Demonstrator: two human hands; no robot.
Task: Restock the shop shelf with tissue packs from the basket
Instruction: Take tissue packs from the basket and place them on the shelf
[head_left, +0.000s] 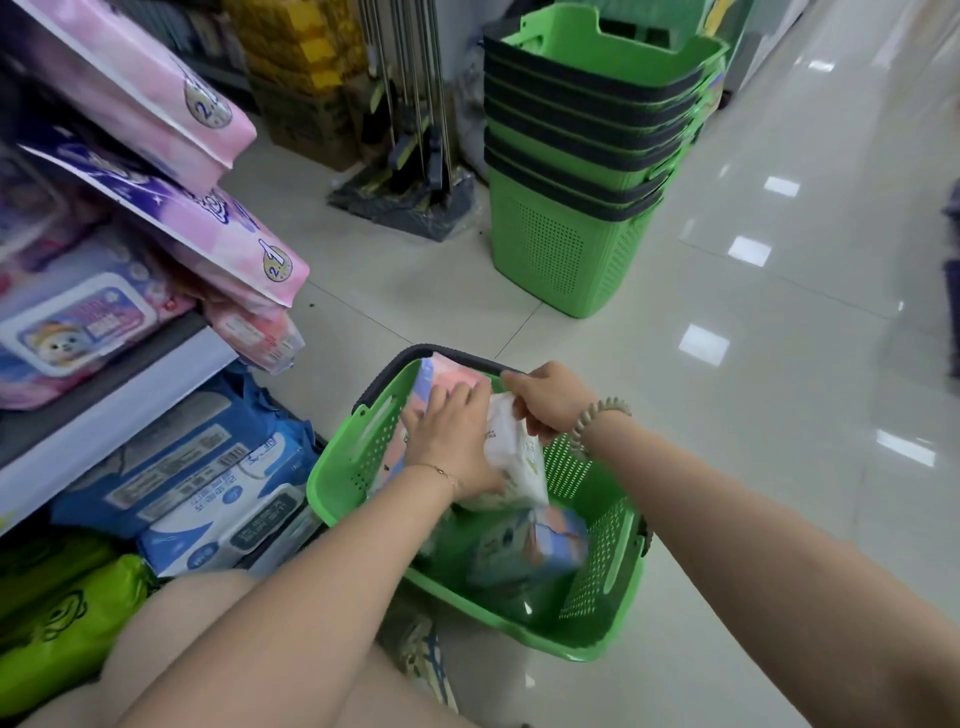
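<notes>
view: head camera, directed down at a tiled shop floor.
basket: a green perforated plastic basket with a dark rim (358, 457) is set on the floor just beside the shelf.
tissue pack: a white soft-wrapped tissue pack (519, 467) is held tilted inside the basket, between both hands.
right hand: the right hand (545, 400) is clamped on the pack's upper end, fingers curled round it.
left hand: the left hand (452, 441) is laid with fingers straight and spread against the white pack and a pink tissue pack (447, 371) leaning at the far wall.
basket floor: a blue-and-orange pack (535, 545), blurred, is seen lying there.
shelf: a white-edged shop shelf (119, 400) is loaded with pink and blue packs.
background: a stack of green baskets (576, 208) is stood well apart.
</notes>
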